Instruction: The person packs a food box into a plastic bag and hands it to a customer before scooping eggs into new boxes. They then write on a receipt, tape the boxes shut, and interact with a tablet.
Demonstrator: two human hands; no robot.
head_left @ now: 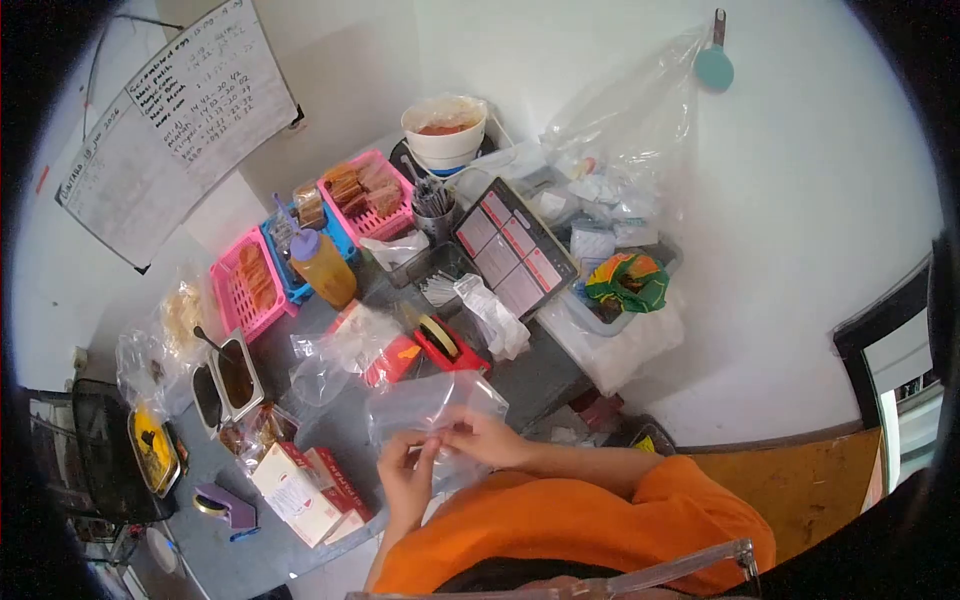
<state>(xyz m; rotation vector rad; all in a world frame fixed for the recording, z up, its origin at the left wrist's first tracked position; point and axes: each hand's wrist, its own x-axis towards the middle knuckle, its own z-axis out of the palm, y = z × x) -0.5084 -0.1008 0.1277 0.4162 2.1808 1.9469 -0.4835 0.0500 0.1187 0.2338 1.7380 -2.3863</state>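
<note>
Bag (432, 398): clear plastic, in both hands, in front of the orange shirt (560, 530) and at the near edge of the worktop (342, 420); whether its underside touches the surface, I cannot tell.
Left hand (408, 478): grip pinching the bag between thumb and fingertips, the other fingers curled.
Right hand (484, 440): grip pinching the bag right beside the left fingertips, forearm reaching in from the right.
Beyond the bag: a red dispenser (448, 345) with a roll of tape; beside it a red box (385, 352), partly covered by loose clear plastic (322, 372).
Left of the hands: two red-and-white cartons (298, 495) side by side, then a purple dispenser (238, 510).
Sauces: two metal pans (243, 375) side by side, a dark handle leaning out of one; farther along, a bottle (322, 270) with a purple top, amber inside.
Baskets: a pink one (250, 282), a blue one and another pink one in a row, packed food in them.
Back: a cutlery tin (433, 212), a tilted panel (515, 248) and a white bucket (443, 145).
Wall: a whiteboard (185, 130) with handwriting.
</note>
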